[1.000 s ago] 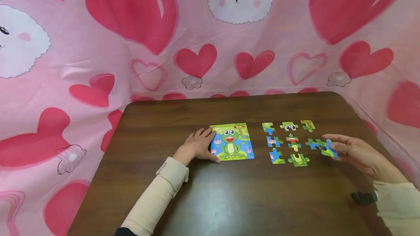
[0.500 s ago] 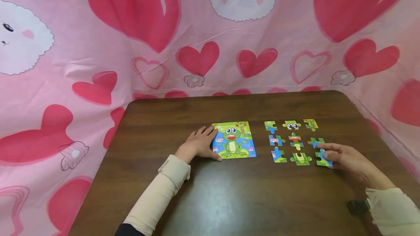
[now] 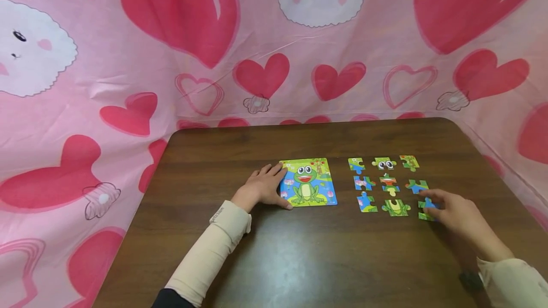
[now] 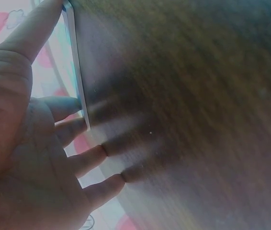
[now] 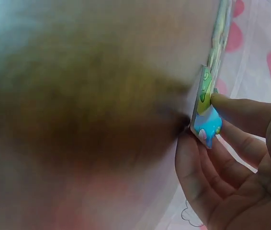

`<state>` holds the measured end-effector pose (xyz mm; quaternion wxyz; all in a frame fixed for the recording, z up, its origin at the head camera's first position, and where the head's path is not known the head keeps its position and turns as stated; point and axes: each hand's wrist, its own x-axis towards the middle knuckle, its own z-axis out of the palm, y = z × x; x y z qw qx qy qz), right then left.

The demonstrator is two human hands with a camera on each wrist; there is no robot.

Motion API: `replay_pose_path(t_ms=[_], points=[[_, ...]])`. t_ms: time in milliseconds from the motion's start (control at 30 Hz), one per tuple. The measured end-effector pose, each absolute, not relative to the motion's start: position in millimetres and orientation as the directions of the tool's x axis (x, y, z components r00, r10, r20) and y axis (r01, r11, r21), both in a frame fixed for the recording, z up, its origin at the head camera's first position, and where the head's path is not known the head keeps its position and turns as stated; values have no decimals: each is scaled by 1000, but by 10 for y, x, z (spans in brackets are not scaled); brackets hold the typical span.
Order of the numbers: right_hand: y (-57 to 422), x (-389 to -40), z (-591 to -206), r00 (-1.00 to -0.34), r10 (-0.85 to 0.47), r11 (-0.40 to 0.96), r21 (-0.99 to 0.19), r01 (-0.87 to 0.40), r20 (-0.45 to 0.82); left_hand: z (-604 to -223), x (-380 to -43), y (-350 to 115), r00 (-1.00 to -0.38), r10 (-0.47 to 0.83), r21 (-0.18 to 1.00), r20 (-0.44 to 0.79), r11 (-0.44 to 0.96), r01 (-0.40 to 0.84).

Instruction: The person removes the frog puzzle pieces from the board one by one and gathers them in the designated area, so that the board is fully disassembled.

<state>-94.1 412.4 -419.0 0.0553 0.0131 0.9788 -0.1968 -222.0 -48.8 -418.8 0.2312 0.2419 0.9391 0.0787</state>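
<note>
My left hand [image 3: 264, 187] rests at the left edge of a square frog picture board [image 3: 309, 189], fingers spread along its side and thumb at its near corner. In the left wrist view the fingertips [image 4: 112, 188] meet the wooden surface, two of them right by the board's edge. My right hand [image 3: 461, 215] pinches a blue and green jigsaw puzzle piece [image 3: 427, 214] at the near right corner of a group of pieces. The right wrist view has the thumb on top of this piece [image 5: 207, 125] and other fingers along its side.
Loose puzzle pieces lie in three spaced rows right of the board, among them the frog's eyes [image 3: 384, 164], mouth [image 3: 389, 185] and feet [image 3: 396, 208]. The brown table [image 3: 265, 260] backs onto a pink cloth [image 3: 299, 84] with hearts.
My right hand has brought the corner piece down and toward me, to the near right of the group, beside the frog-feet piece. The left hand stays at the board; the view has shifted slightly.
</note>
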Motion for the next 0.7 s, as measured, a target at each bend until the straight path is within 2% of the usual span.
replay_pose_path(t_ms=[467,700], points=[[4101,-885,-4231,-997,29,928,-368,54,-72,-4220,-2220,-483,-772,497,248,-396,867,432],[3968,-1034,-4097,-998,38,919,-394,12,56,-4219,-2231,-478,-760,531,317,-375,844,434]])
